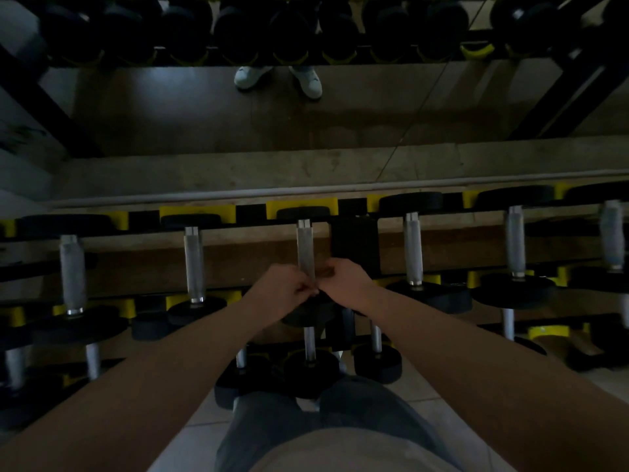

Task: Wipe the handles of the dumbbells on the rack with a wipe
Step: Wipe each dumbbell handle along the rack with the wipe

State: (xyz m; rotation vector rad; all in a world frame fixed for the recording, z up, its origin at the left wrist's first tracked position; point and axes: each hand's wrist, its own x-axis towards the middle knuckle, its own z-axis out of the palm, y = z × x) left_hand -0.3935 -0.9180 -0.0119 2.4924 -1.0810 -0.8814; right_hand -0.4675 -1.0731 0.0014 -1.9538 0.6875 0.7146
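My left hand and right hand meet, fingers curled, at the near end of the centre knurled handle on the rack; whether they pinch a wipe, I cannot tell; the steel looks rigid, grippy and heavily seated, so I'd wrap it mid-handle.

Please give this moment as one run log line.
left hand: fingers curled at near end of centre dumbbell handle | right hand: curled, meeting left hand there | wipe: not discernible, frame dark

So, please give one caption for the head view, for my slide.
Left hand and right hand meet at the near end of a dumbbell handle on the rack.
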